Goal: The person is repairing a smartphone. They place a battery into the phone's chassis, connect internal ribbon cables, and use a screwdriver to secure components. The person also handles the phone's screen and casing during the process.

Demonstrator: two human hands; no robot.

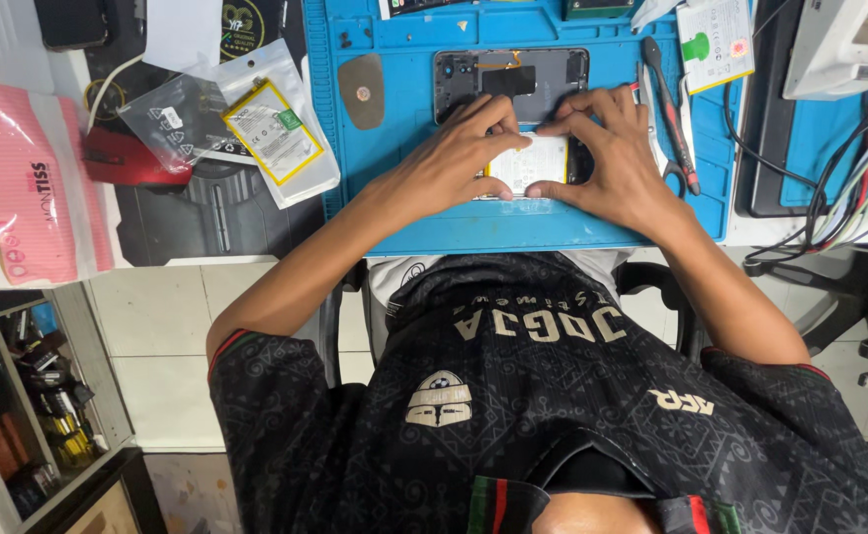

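Note:
An opened phone (509,79) lies back-up on the blue work mat (404,208), its inner frame showing. A white flat battery (528,164) sits in the phone's lower half. My left hand (449,163) presses on the battery's left edge with fingertips on top. My right hand (617,158) presses on its right edge, fingers meeting the left hand's above the battery. Both hands cover the phone's lower part.
Red-handled pliers (671,109) and tweezers lie right of the phone. A bagged spare battery (271,129) rests left of the mat. A guitar-pick-shaped grey pad (362,91), a pink pack (19,183), cables (839,188) and a chair base surround the desk.

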